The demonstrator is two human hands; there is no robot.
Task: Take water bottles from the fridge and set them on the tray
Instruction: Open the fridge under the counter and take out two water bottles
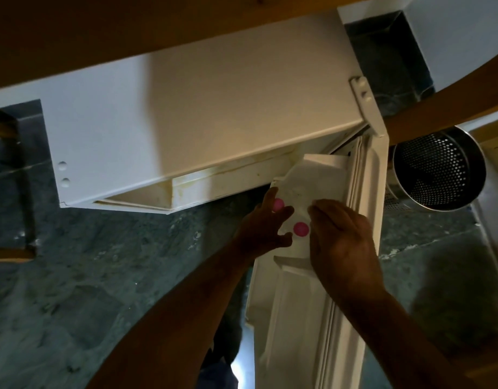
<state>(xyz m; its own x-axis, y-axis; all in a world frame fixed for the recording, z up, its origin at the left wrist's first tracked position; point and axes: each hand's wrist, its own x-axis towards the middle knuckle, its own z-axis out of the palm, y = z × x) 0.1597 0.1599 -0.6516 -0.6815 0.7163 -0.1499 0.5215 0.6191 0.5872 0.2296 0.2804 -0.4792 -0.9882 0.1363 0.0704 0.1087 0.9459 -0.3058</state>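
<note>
Hands are at the door shelf now, centre of the frame, with the fridge (pixel 186 113) seen from above and its door (pixel 312 318) swung open toward lower centre. Two pink caps mark the bottles: one bottle (pixel 278 204) peeks between the fingers of the left hand (pixel 263 230), the other bottle (pixel 301 229) sits just beside the right hand (pixel 346 248).

The step looks like the pick from the door shelf (pixel 315 175). To do it well, each hand wants to close around a bottle's neck or shoulder below the cap, then lift straight up until the base clears the shelf rail before swinging away; pulling sideways early would likely snag on the rail.

The left hand is half open, fingers curled around the upper cap's bottle and apparently touching it, though a firm grip cannot be confirmed. The right hand lies fairly flat, fingers extended over the shelf beside the lower cap, touching the white plastic; whether it has hold of that bottle cannot be told.

No tray is in view. A perforated metal bin (pixel 439 171) sits at right, over dark stone floor (pixel 73 276).
</note>
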